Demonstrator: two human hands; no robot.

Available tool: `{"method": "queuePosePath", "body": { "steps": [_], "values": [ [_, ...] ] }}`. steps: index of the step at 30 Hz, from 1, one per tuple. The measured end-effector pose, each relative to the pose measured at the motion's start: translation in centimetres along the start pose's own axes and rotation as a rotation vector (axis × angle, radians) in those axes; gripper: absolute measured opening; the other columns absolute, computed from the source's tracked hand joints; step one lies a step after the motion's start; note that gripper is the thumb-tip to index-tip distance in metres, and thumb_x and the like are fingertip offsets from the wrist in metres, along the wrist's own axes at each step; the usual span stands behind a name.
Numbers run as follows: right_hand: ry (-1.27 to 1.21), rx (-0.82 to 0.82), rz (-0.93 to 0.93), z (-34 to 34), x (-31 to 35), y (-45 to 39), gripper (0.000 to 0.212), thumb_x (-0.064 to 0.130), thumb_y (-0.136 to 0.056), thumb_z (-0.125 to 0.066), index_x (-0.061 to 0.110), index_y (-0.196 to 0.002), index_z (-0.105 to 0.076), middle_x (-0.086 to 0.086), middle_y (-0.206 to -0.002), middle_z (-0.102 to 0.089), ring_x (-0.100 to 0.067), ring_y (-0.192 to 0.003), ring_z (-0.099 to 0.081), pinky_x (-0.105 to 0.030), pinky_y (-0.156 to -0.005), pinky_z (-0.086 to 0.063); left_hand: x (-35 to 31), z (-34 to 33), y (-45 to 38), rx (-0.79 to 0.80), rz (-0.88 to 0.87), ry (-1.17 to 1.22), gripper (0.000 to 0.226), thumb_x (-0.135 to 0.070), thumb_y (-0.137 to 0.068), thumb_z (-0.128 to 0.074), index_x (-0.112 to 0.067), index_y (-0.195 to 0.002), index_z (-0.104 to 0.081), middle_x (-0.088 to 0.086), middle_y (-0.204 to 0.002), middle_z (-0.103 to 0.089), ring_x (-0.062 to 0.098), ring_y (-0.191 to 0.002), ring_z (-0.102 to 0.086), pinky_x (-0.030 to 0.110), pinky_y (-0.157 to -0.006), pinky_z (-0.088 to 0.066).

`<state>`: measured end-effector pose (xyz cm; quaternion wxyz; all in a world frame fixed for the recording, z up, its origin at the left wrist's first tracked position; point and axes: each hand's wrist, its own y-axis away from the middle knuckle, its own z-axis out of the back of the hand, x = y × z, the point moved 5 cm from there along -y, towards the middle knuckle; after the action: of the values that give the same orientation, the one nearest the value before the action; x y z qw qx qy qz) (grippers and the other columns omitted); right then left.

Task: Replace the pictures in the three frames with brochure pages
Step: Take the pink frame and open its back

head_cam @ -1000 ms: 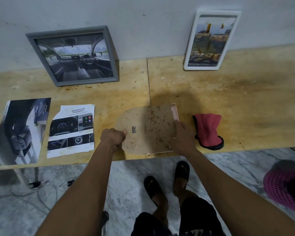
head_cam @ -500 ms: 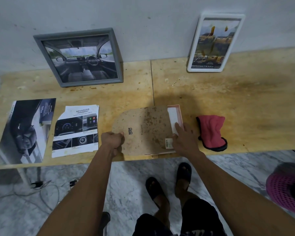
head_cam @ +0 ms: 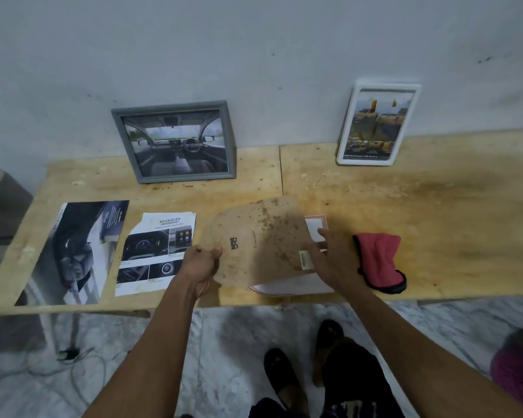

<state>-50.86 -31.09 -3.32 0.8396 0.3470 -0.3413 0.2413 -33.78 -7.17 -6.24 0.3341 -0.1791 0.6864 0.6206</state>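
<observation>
A pink frame (head_cam: 316, 221) lies face down near the table's front edge. My left hand (head_cam: 201, 262) grips the left edge of its stained brown backing board (head_cam: 254, 239), which is lifted and tilted up off the frame. My right hand (head_cam: 334, 256) rests flat on the frame and the white sheet (head_cam: 293, 286) showing under the board. A grey frame (head_cam: 175, 140) with a car-interior picture and a white frame (head_cam: 378, 123) lean against the wall. Two brochure pages lie at the left: a dark car page (head_cam: 73, 251) and a torn "Advanced" dashboard page (head_cam: 156, 251).
A red cloth pouch (head_cam: 379, 263) lies just right of my right hand. The wooden table (head_cam: 435, 221) stands against a white wall. My feet, a cable on the marble floor and a pink basket (head_cam: 517, 378) at the lower right are below the table edge.
The backing board has come off the pink frame: my left hand slid it leftward, then raised it. More of the frame and the white sheet beneath now show. My right hand stayed pressing down.
</observation>
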Motion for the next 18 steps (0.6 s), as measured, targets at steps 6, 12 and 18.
{"method": "queuePosePath", "body": {
  "steps": [6,12,18],
  "values": [
    [-0.253,-0.080,-0.100,2.4,2.0,-1.5,0.038,0.020,-0.091,-0.061,0.026,-0.128,-0.053,0.010,-0.093,-0.065,-0.013,-0.077,-0.069,-0.027,-0.054,-0.057,-2.5,-4.5,-0.1,-0.056,-0.094,-0.085,0.028,-0.001,-0.085,-0.074,0.001,-0.108,-0.057,0.018,-0.112,-0.067,0.032,-0.093,-0.067,0.044,-0.078,-0.059],
    [-0.200,-0.141,-0.173,4.8,2.6,-7.6,0.048,0.009,-0.080,-0.066,0.020,-0.126,-0.056,0.003,-0.101,-0.061,-0.011,-0.078,-0.062,-0.020,-0.052,-0.049,-5.4,-9.0,-2.6,-0.127,-0.197,-0.434,0.077,-0.021,-0.066,-0.091,-0.009,-0.129,-0.049,0.008,-0.124,-0.058,0.033,-0.112,-0.058,0.048,-0.094,-0.056],
    [-0.127,-0.112,-0.198,4.2,2.7,-14.7,0.053,0.014,-0.071,-0.064,0.017,-0.123,-0.057,-0.007,-0.121,-0.055,-0.024,-0.100,-0.060,-0.042,-0.079,-0.060,-8.0,-11.9,-6.6,-0.164,-0.170,-0.601,0.088,-0.030,-0.053,-0.097,-0.005,-0.128,-0.057,0.008,-0.122,-0.063,0.030,-0.104,-0.064,0.045,-0.086,-0.060]
  ]
}}
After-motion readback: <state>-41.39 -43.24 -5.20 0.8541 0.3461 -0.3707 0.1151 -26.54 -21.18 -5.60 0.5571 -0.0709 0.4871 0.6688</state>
